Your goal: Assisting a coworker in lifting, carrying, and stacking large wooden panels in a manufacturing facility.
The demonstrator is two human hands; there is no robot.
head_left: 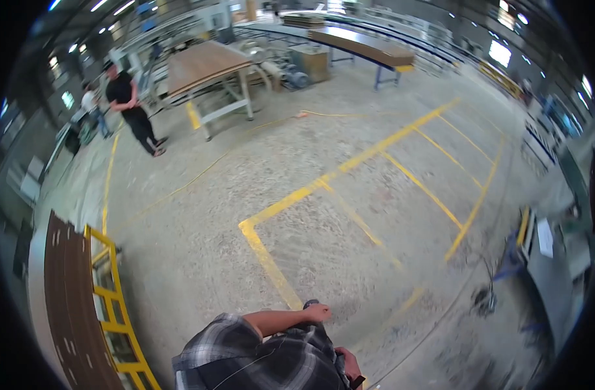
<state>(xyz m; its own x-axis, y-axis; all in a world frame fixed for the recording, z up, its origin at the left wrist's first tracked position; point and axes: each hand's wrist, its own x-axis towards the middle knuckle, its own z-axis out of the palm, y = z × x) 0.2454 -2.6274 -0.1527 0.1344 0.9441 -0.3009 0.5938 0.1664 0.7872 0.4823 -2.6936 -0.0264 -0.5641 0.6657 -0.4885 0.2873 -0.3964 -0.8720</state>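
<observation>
My left forearm, below a grey and black plaid sleeve [226,335], crosses in front of my body. At its end my left hand [318,313] looks closed, its fingers curled; whether anything is in them is hidden. Just beyond that hand shows the tip of a dark, rounded thing [311,303], perhaps a shoe. Lower and to the right, my right hand [349,364] is close against the shirt, with a black band [358,382] at the wrist. The shirt covers part of it, so its fingers cannot be made out.
Yellow lines [271,270] mark the concrete floor. Brown boards [70,305] stand beside a yellow frame [119,305] at left. A person in black [132,107] stands near a board-topped table [206,65]. Farther back is a stack of panels [362,47]; cables [484,300] lie at right.
</observation>
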